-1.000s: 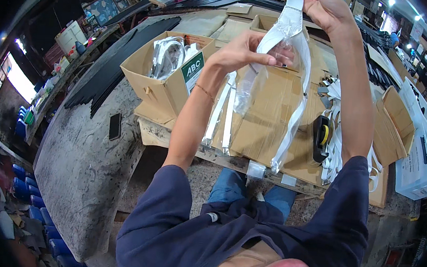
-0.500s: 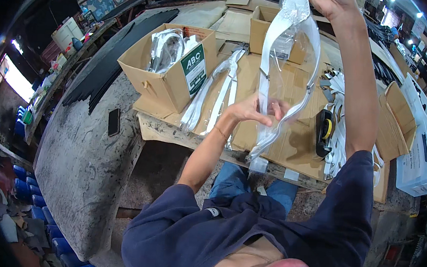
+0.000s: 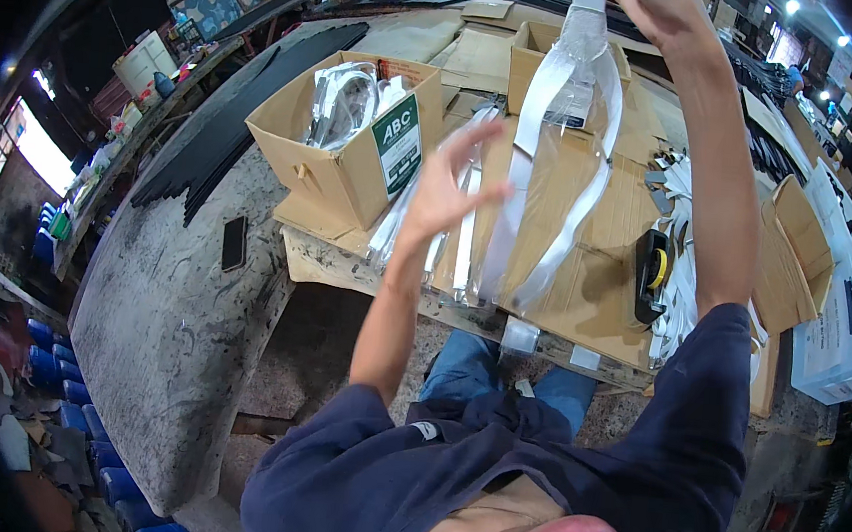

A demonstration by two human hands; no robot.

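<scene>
High at the top edge, my right hand (image 3: pixel 656 9) grips the upper end of a white strap (image 3: pixel 522 189) that hangs down in a clear plastic sleeve. Below a joined upper part, the strap splits into two long bands. My left hand (image 3: pixel 449 188) is open, fingers spread, to the left of the hanging bands and apart from them. Under that hand, more white straps (image 3: pixel 466 234) in clear plastic lie on a flattened cardboard sheet (image 3: pixel 593 304). The fingertips of my right hand are partly cut off by the frame.
An open cardboard box (image 3: pixel 327 183) of bagged white straps stands left, with another box (image 3: pixel 528 49) behind. At right lie a black tool with a yellow wheel (image 3: pixel 653 274), a pile of white straps (image 3: pixel 680 256) and a clear plastic bin (image 3: pixel 836 338). A phone (image 3: pixel 235 243) lies left.
My left hand has let go of the hanging bands and moved up and left, its fingers spreading. The strap now hangs straighter, still held by my right hand.
</scene>
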